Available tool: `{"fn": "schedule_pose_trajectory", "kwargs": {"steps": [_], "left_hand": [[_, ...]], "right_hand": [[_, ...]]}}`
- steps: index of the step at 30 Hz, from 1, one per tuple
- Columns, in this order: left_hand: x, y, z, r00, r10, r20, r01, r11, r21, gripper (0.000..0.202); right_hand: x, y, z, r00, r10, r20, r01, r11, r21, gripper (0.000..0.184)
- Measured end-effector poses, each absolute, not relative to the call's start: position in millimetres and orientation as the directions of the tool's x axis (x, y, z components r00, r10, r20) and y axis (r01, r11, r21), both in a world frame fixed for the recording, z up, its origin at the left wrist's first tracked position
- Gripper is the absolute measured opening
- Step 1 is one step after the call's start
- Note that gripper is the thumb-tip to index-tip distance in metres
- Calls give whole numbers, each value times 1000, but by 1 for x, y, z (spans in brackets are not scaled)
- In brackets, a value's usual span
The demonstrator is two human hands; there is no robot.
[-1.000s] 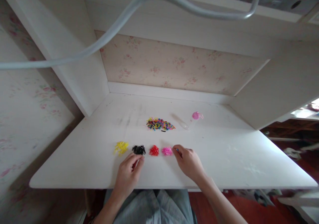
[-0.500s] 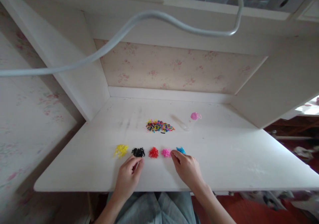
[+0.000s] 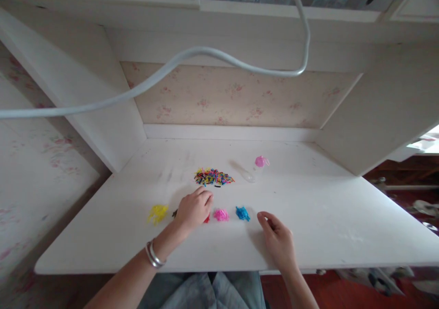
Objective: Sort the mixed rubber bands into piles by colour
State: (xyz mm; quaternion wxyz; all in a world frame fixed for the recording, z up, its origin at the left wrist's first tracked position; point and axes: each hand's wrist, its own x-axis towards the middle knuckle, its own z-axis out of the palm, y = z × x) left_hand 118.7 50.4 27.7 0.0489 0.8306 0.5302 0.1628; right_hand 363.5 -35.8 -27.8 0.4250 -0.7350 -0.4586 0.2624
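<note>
My left hand (image 3: 196, 207) reaches over the row of sorted piles, fingertips curled together just short of a heap of mixed-colour small rubber bands (image 3: 213, 177). Whatever its fingers may hold is hidden. Beneath it, the black pile (image 3: 174, 213) and the red pile (image 3: 206, 219) are mostly covered. Pink bands (image 3: 221, 215) and blue bands (image 3: 243, 213) lie to its right, yellow bands (image 3: 158, 214) to its left. Right of the blue pile, my right hand (image 3: 277, 238) hovers low with thumb and index finger pinched; anything between them is too small to make out.
Behind the heap, a clear plastic object (image 3: 247, 176) lies beside a pink round item (image 3: 261, 161) with a loop. A white cable (image 3: 206, 51) crosses the upper view. Side panels and an overhead shelf enclose the white desk (image 3: 318, 217).
My left hand has moved forward and right from the black pile toward the mixed heap. My right hand has shifted right, uncovering the blue pile. The camera view has tilted slightly.
</note>
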Motion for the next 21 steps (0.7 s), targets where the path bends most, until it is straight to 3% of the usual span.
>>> {"fn": "schedule_pose_trajectory", "kwargs": {"steps": [3, 9, 15, 21], "left_hand": [[135, 77, 25, 415, 894, 169, 884, -441, 157, 28], [150, 101, 11, 434, 894, 110, 884, -446, 138, 27], [150, 101, 7, 425, 901, 85, 886, -434, 164, 26], [124, 86, 25, 334, 929, 162, 899, -365, 242, 28]], "right_hand": [[364, -37, -29, 407, 913, -7, 449, -207, -869, 47], [373, -37, -31, 422, 906, 12, 362, -157, -919, 48], [371, -35, -30, 445, 895, 3, 322, -157, -934, 46], [371, -38, -29, 440, 898, 20, 333, -143, -932, 43]]}}
